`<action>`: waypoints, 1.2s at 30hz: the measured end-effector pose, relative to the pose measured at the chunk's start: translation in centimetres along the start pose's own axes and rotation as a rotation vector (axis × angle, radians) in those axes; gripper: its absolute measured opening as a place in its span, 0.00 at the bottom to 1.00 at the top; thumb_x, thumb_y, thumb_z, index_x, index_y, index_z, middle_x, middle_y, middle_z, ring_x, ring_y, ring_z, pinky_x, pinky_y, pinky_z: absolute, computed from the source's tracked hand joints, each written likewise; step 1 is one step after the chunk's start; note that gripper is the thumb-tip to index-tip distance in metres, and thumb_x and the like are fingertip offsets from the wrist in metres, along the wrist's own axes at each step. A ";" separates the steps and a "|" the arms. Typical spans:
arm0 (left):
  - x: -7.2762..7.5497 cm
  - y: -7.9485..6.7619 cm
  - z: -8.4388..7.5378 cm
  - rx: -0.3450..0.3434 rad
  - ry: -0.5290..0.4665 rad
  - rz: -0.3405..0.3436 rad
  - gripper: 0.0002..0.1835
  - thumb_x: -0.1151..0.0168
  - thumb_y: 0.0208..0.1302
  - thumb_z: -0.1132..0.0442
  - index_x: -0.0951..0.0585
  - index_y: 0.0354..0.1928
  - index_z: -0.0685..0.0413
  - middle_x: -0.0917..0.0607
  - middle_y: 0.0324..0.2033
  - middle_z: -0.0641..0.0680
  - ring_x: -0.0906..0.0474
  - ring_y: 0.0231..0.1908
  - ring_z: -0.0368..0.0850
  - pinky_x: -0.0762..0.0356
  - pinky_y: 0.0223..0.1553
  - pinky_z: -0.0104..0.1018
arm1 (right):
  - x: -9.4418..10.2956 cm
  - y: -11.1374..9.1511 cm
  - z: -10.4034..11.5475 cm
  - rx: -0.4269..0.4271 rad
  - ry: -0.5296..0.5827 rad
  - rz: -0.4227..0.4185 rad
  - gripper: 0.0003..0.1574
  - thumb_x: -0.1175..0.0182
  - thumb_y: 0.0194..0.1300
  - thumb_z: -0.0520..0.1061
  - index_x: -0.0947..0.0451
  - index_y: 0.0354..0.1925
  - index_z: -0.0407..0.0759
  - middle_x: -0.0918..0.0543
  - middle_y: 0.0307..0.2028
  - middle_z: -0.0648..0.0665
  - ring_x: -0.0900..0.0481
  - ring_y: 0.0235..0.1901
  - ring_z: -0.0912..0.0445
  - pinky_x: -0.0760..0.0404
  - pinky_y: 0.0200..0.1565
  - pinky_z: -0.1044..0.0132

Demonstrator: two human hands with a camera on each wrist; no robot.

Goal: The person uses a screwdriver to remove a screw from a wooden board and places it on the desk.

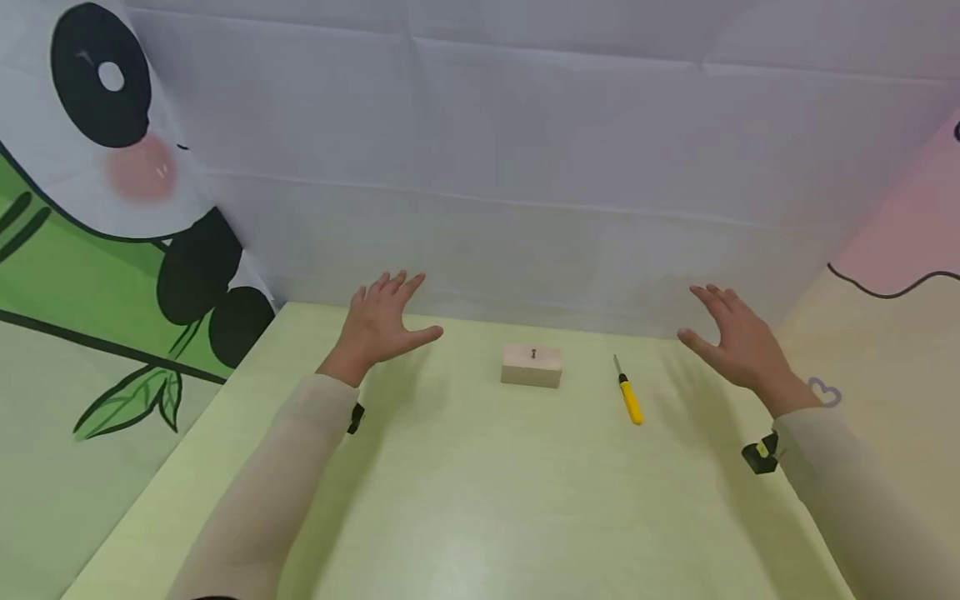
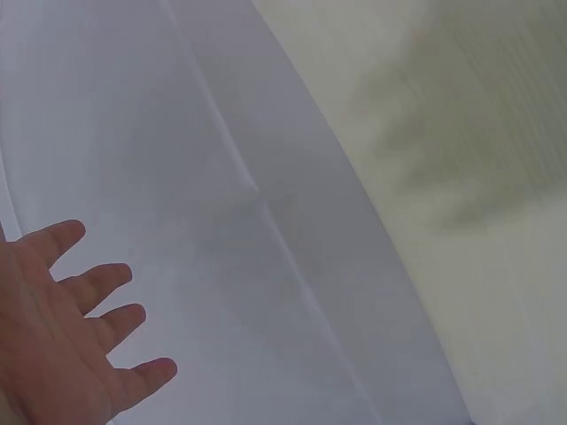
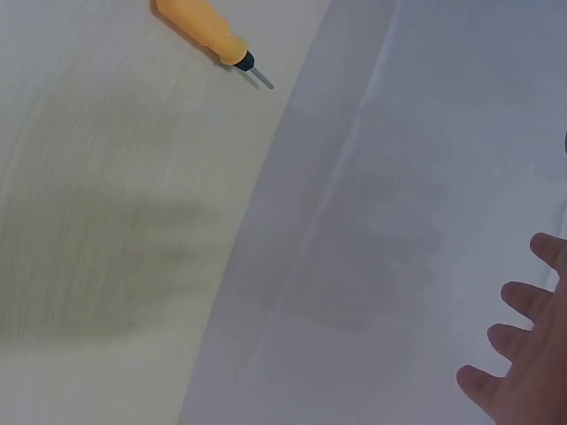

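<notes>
A pale wooden block sits near the back edge of the table, a small dark screw standing in its top. To its right lies a screwdriver with a yellow and black handle, its tip pointing toward the back. My left hand, fingers spread, is raised above the table to the left of the block and holds nothing. On the other side, my right hand hovers beyond the screwdriver with fingers extended and thumb apart. The right wrist view also shows the screwdriver, apart from the fingers.
The light yellow-green table meets a creased pale grey sheet at its back edge. Cartoon-printed cloth hangs at the left, and a pink and beige panel at the right. Both wrists carry small black devices.
</notes>
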State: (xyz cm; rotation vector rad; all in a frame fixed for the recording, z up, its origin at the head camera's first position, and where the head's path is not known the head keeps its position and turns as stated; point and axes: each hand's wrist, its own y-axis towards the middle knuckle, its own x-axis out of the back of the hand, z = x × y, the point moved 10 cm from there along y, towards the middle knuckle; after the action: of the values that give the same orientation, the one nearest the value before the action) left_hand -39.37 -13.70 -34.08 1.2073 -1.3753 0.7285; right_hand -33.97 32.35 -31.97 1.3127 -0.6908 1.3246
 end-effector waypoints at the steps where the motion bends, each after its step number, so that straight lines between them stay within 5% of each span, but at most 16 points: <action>1: 0.0 0.0 -0.1 -0.004 -0.005 -0.005 0.50 0.46 0.55 0.26 0.46 0.75 0.39 0.42 0.74 0.59 0.51 0.73 0.62 0.52 0.67 0.68 | 0.0 0.0 0.0 0.001 0.004 0.002 0.47 0.49 0.69 0.64 0.52 0.76 0.46 0.45 0.72 0.30 0.51 0.71 0.32 0.45 0.60 0.27; 17: 0.0 0.7 -2.1 -0.028 -0.074 -0.020 0.48 0.45 0.55 0.28 0.43 0.74 0.39 0.36 0.71 0.55 0.41 0.70 0.57 0.42 0.62 0.65 | -0.7 0.6 0.0 0.038 0.062 0.037 0.45 0.47 0.69 0.62 0.50 0.75 0.49 0.46 0.73 0.34 0.51 0.72 0.33 0.47 0.62 0.28; 23: -1.9 0.8 -3.1 -0.034 -0.122 0.028 0.48 0.45 0.55 0.28 0.43 0.74 0.39 0.35 0.70 0.55 0.39 0.69 0.58 0.40 0.63 0.65 | -2.2 0.8 0.6 0.090 0.064 0.091 0.45 0.43 0.66 0.61 0.46 0.74 0.48 0.43 0.73 0.34 0.49 0.71 0.31 0.46 0.61 0.27; 36: -7.0 1.4 -5.3 0.013 -0.425 0.188 0.45 0.44 0.56 0.29 0.41 0.73 0.35 0.33 0.69 0.51 0.39 0.70 0.57 0.37 0.64 0.61 | -5.9 0.5 2.1 0.191 0.104 0.213 0.41 0.36 0.61 0.58 0.35 0.67 0.47 0.34 0.69 0.37 0.44 0.71 0.36 0.44 0.63 0.31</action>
State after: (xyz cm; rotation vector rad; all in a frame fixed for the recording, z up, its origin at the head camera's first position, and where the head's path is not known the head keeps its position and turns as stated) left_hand -39.89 -6.65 -39.41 1.3034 -1.8565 0.6307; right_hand -35.00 28.56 -36.86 1.3377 -0.6576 1.6533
